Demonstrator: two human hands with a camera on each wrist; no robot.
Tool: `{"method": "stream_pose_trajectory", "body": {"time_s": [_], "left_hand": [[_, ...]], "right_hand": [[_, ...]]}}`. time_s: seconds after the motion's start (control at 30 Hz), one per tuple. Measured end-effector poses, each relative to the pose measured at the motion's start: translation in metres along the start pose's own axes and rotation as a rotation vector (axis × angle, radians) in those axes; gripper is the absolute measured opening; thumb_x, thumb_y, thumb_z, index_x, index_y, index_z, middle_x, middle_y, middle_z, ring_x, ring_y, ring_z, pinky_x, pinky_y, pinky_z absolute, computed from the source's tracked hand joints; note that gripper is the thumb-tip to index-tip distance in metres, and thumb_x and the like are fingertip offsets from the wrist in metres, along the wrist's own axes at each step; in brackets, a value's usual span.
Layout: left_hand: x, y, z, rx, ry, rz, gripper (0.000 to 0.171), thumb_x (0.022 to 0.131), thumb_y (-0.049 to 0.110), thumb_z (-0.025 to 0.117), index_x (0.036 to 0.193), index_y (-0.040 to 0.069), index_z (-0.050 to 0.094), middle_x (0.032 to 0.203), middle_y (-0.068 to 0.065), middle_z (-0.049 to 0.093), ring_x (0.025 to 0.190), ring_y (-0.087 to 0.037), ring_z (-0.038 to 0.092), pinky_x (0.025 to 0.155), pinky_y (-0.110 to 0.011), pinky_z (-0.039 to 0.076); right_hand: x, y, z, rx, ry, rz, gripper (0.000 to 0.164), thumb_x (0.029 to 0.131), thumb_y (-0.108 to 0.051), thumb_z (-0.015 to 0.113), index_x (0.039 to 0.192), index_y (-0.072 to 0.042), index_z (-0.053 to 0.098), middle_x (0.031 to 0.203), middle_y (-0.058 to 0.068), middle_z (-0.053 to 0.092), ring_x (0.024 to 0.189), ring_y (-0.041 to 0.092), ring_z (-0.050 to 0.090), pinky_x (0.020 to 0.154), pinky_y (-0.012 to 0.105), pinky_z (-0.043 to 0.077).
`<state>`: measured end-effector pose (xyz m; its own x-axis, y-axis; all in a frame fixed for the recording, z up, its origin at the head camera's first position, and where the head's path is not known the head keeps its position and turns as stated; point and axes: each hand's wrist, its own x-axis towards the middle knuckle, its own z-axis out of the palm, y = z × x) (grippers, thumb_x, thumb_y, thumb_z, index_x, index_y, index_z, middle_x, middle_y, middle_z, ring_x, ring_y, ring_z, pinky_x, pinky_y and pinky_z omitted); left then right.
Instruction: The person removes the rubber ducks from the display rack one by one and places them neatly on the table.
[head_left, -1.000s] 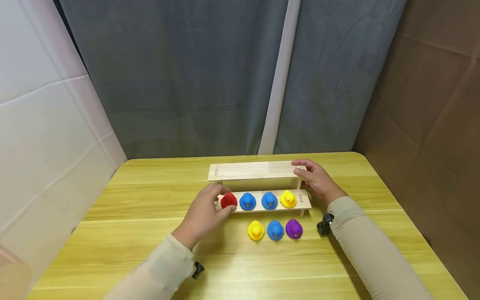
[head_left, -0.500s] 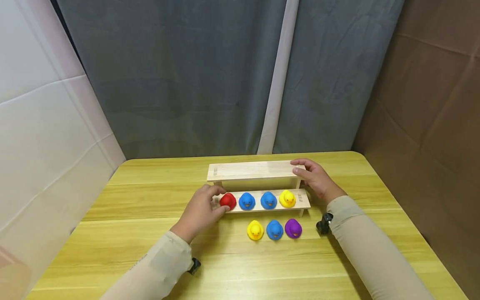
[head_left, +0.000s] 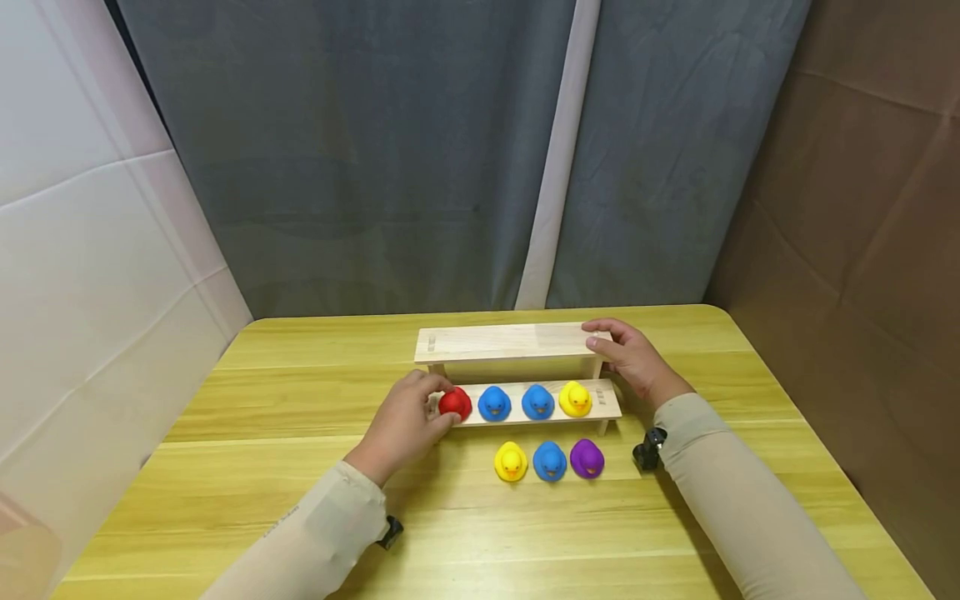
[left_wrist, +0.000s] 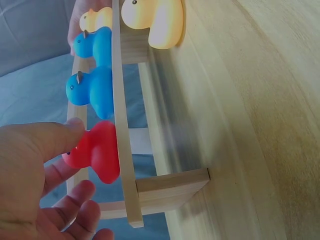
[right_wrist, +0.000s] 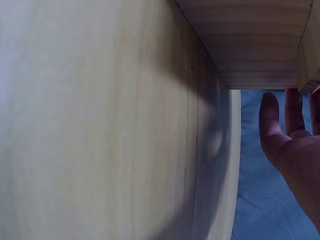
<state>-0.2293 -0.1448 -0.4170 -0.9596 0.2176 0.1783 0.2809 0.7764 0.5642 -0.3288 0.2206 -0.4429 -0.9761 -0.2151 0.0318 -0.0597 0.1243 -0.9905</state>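
Grey curtain (head_left: pixel 337 167) hung on the far side, pale cloth (head_left: pixel 90 250) left, brown cloth (head_left: pixel 862 192) right. Wooden table (head_left: pixel 300 508) filled the near half. Upper shelf (head_left: pixel 502 342), light wood, stood farther off; lower shelf (head_left: pixel 612 408) sat just on its near side, joined or not I couldn't tell.

My right hand (head_left: pixel 634 360) held the upper shelf's right end, thumb over the top, index finger at the far edge, apparently to steady it; how firmly, couldn't tell. My left hand (head_left: pixel 403 423) had thumb and index finger bent round the red duck (head_left: pixel 455 404), the gap narrowed to the duck's width, remaining fingers loosely curved.

Red duck was at the lower shelf's left end, base against the wood. Rightward along that shelf: blue duck (head_left: pixel 494 403), another blue duck (head_left: pixel 538 402), yellow duck (head_left: pixel 576 399). On the table, near side: second yellow duck (head_left: pixel 511 462), third blue duck (head_left: pixel 550 461), purple duck (head_left: pixel 587 458).

Step in hand, my read: setting the red duck into the row. Next move probably called for checking it stood steady, then spreading thumb and finger off it without nudging its blue neighbour.
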Motion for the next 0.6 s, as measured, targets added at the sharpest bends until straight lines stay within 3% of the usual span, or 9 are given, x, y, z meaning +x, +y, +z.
{"method": "stream_pose_trajectory", "body": {"time_s": [0.6], "left_hand": [[-0.0010,-0.0032,0.0018,-0.021,0.004,-0.009,0.036,0.087,0.014,0.087,0.119,0.007,0.071,0.115,-0.008,0.065,0.098,-0.024,0.059,0.090,-0.041,0.056]], "right_hand": [[-0.0008,-0.0006,0.0006,0.001,0.005,0.004,0.040,0.108,-0.023,0.061,0.142,-0.003,0.056,0.138,0.003,0.054,0.110,0.015,0.063,0.100,0.042,0.053]]}}
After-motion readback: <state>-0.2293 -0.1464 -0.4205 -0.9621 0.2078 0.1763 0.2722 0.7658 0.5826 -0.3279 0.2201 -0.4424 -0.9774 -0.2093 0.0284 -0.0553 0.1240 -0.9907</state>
